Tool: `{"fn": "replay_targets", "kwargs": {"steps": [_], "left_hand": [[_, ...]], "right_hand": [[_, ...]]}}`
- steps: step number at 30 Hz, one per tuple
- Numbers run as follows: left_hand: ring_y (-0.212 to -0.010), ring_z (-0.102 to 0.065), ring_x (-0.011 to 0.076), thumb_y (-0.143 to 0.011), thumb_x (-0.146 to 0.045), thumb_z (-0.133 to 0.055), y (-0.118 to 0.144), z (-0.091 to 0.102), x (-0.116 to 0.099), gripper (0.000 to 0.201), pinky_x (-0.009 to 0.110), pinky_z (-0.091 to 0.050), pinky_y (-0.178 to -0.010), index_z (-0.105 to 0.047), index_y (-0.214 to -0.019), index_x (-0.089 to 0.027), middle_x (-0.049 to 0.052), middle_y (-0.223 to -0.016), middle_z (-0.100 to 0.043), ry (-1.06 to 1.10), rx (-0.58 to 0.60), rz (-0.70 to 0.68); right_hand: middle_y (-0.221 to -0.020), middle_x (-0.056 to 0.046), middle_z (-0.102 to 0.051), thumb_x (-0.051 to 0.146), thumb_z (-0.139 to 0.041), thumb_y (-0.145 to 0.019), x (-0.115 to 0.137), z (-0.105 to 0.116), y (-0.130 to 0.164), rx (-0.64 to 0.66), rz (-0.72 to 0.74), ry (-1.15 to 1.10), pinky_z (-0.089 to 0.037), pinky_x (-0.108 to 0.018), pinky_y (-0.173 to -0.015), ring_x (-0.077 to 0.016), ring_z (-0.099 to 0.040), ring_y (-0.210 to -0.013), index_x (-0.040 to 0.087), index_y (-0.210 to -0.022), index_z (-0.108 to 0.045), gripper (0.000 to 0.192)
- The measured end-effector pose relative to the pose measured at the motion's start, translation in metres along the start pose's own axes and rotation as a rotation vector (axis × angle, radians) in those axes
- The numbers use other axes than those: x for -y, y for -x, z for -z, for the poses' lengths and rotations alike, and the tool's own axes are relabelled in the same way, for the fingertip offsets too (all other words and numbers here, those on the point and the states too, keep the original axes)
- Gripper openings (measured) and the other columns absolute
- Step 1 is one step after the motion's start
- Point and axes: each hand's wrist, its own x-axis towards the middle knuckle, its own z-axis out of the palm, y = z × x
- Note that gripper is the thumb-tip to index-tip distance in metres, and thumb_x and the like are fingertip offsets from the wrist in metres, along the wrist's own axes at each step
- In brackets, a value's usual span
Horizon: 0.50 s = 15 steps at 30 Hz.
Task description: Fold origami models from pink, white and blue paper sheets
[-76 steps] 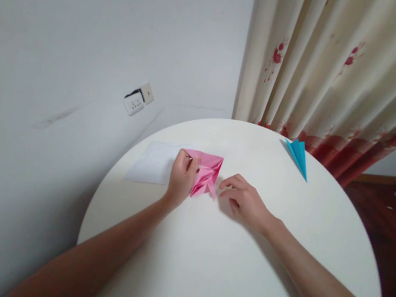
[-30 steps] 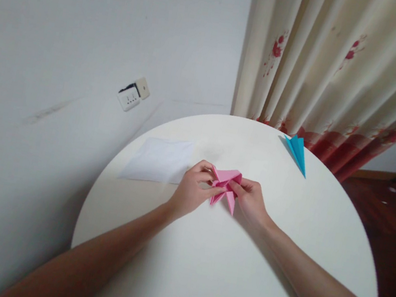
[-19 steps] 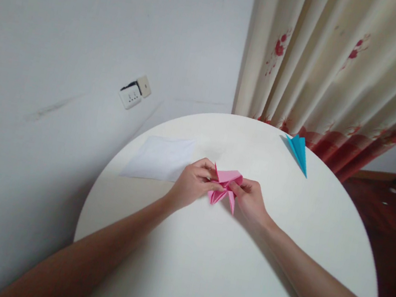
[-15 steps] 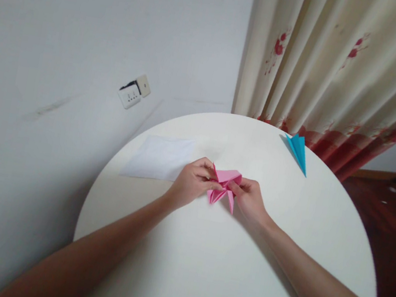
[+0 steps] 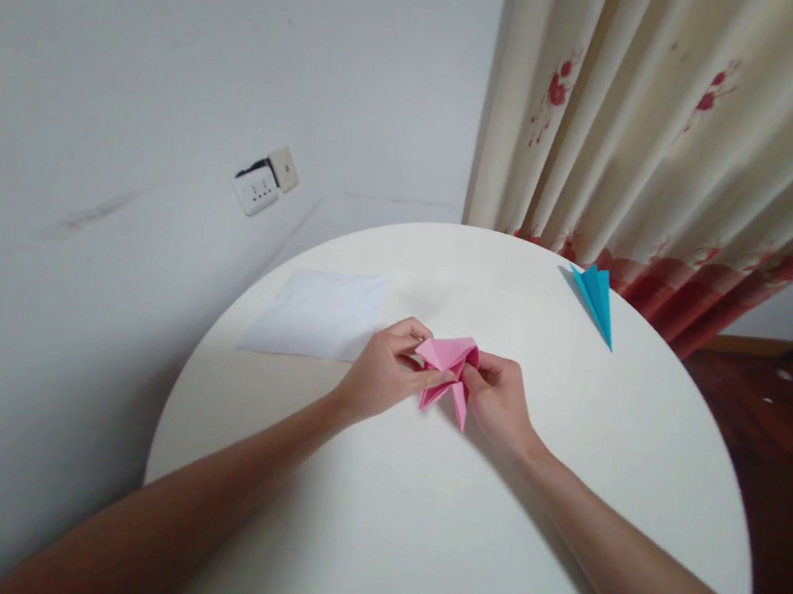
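Note:
A folded pink paper piece (image 5: pixel 446 371) is held just above the round white table (image 5: pixel 446 549), near its middle. My left hand (image 5: pixel 384 373) pinches its left side with thumb and fingers. My right hand (image 5: pixel 501 401) pinches its right side. Two pointed flaps of the pink paper hang down between my hands. Part of the paper is hidden behind my fingers.
A white sheet of paper (image 5: pixel 322 313) lies flat at the table's left edge. A folded blue paper piece (image 5: pixel 596 299) rests near the far right rim. A grey wall with a socket (image 5: pixel 264 182) and a flowered curtain (image 5: pixel 657 148) stand behind the table.
My right hand came in from beside the pink paper and took hold of it. Both hands shifted it right, off the white sheet, and pressed it narrower.

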Motion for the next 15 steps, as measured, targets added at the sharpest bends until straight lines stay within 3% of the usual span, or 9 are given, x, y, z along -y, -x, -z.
{"fn": "replay_targets", "kwargs": {"steps": [15], "left_hand": [[-0.079,-0.062,0.0144,-0.074,-0.031,-0.078,0.0006,-0.0069,-0.0011,0.022,0.022,-0.055,-0.066,-0.071,-0.084,-0.013,0.006,-0.091,-0.061,0.027,0.009,0.067]], "right_hand": [[-0.063,0.001,-0.059,0.018,-0.048,-0.081,0.0085,0.0002,0.0044,-0.052,0.085,0.239,-0.035,-0.023,-0.052,-0.012,-0.049,-0.057,0.015,-0.07,-0.066,0.022]]}}
